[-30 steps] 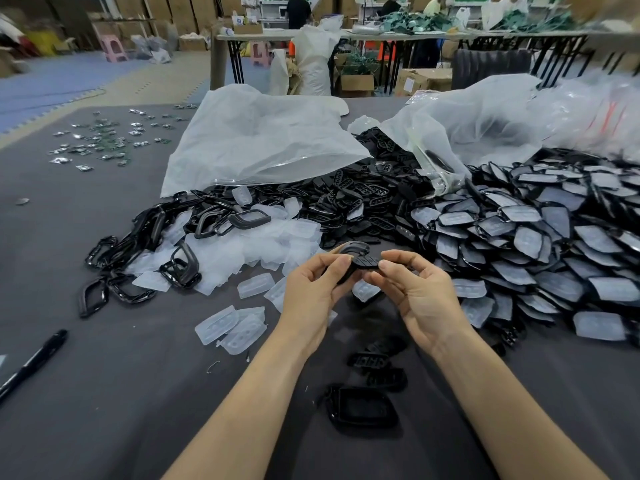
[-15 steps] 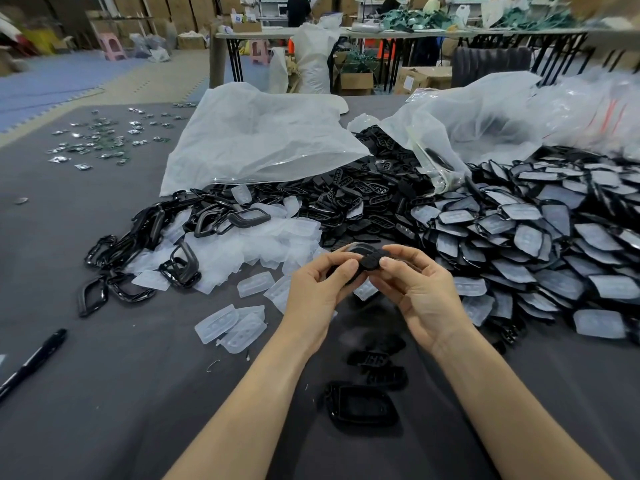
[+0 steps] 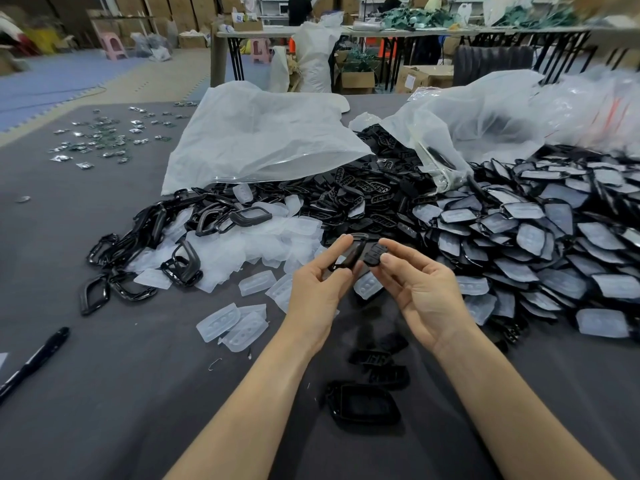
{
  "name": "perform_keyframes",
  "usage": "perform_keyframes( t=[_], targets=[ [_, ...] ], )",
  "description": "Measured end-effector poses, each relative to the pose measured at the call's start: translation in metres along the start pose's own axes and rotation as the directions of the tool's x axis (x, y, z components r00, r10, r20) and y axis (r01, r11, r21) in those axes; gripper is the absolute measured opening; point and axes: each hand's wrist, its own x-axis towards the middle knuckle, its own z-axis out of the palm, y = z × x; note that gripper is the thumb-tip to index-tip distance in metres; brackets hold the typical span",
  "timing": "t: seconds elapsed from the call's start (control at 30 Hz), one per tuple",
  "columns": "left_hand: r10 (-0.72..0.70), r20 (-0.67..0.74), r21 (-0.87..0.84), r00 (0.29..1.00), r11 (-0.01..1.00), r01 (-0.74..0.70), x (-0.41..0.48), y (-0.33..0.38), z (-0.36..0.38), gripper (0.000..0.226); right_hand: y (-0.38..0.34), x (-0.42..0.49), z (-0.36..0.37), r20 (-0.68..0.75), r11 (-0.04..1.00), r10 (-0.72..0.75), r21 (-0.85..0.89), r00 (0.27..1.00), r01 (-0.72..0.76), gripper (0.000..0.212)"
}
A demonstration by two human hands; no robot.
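My left hand (image 3: 320,284) pinches a black plastic frame (image 3: 349,254) between thumb and fingers, just above the grey table (image 3: 104,393). My right hand (image 3: 420,289) pinches a small black button pad (image 3: 374,255) right beside the frame; the two parts nearly touch. Below my hands lie a black shell (image 3: 363,403) and two black button pads (image 3: 377,363).
Heaps cover the table beyond my hands: black frames (image 3: 145,244) at left, clear plastic pads (image 3: 242,251), black button pads (image 3: 363,192), and assembled pieces (image 3: 536,237) at right. Plastic bags (image 3: 256,133) lie behind. A black pen (image 3: 34,362) lies at left, small metal parts (image 3: 104,136) far left.
My hands have drawn slightly apart. The frame stays with my left hand and the button pad with my right, where before the two parts were held together.
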Motion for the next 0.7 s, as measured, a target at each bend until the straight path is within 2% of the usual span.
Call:
perform_keyframes(
  t=[0.2, 0.7],
  targets=[
    [0.0, 0.027, -0.017, 1.0, 1.0, 0.001, 0.0005, 0.0, -0.0009, 0.043, 0.0, -0.0017, 0.0021, -0.003, 0.998, 0.043, 0.047, 0.999, -0.043, 0.017],
    [0.035, 0.064, 0.027, 0.997, 0.999, -0.037, -0.0005, -0.0018, -0.001, 0.048, 0.0, 0.0, 0.0002, -0.027, 1.0, 0.013, 0.023, 1.0, -0.012, 0.02]
  ],
)
